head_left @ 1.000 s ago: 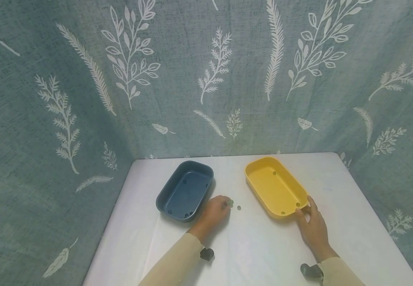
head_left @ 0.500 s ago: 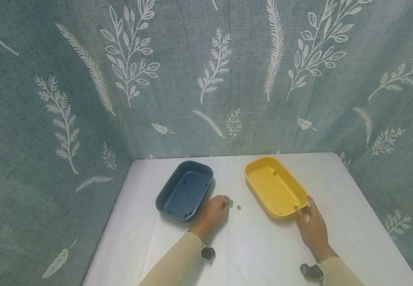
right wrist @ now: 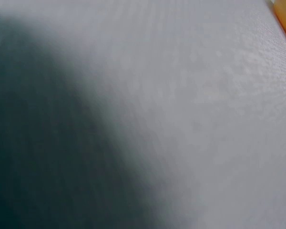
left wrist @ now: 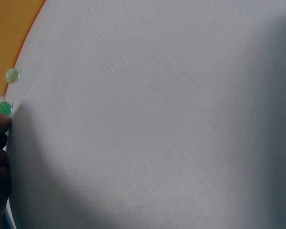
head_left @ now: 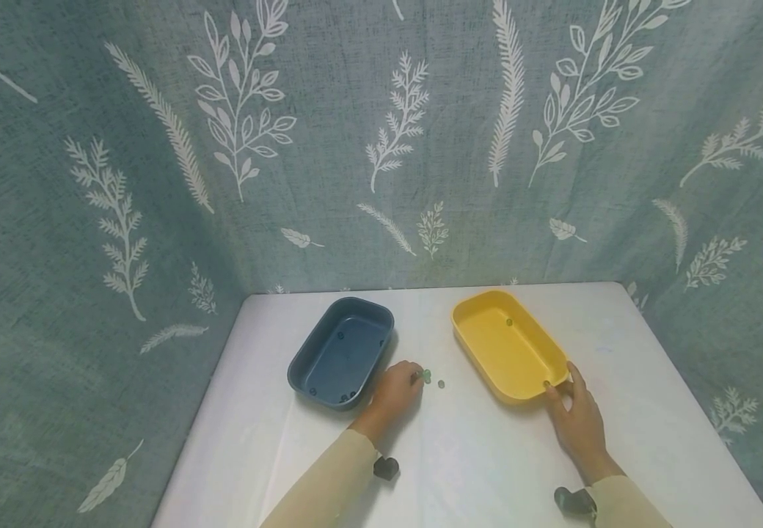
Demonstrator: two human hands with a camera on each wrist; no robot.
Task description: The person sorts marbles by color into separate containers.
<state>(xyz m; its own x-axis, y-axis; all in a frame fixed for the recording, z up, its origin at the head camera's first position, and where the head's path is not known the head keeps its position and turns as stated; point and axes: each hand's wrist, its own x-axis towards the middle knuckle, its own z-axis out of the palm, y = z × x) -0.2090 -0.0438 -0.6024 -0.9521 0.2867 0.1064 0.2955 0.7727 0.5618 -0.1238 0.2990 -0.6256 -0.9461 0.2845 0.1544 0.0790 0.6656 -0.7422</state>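
Observation:
My left hand (head_left: 398, 385) rests low over the white table, fingers curled, between a blue tub (head_left: 342, 359) and a yellow tub (head_left: 510, 352). Its thumb and fingertips pinch at a small green glass marble (head_left: 427, 375), which shows at the fingertips in the left wrist view too. A paler marble (left wrist: 12, 75) lies on the table just beyond. My right hand (head_left: 579, 425) grips the near right corner of the yellow tub, thumb in front and fingers at the side. Marbles (head_left: 509, 322) lie inside that tub. The right wrist view shows no hand.
Several dark-looking marbles (head_left: 340, 336) lie in the blue tub. Dark wrist cameras (head_left: 386, 468) sit under both sleeves. A patterned grey-green cloth (head_left: 329, 183) hangs behind and beside the white table (head_left: 447, 469).
Marbles in the yellow tub have rolled slightly; one near its front wall has gone out of sight. My left fingertips have shifted a little at the green marble. My right hand stays put.

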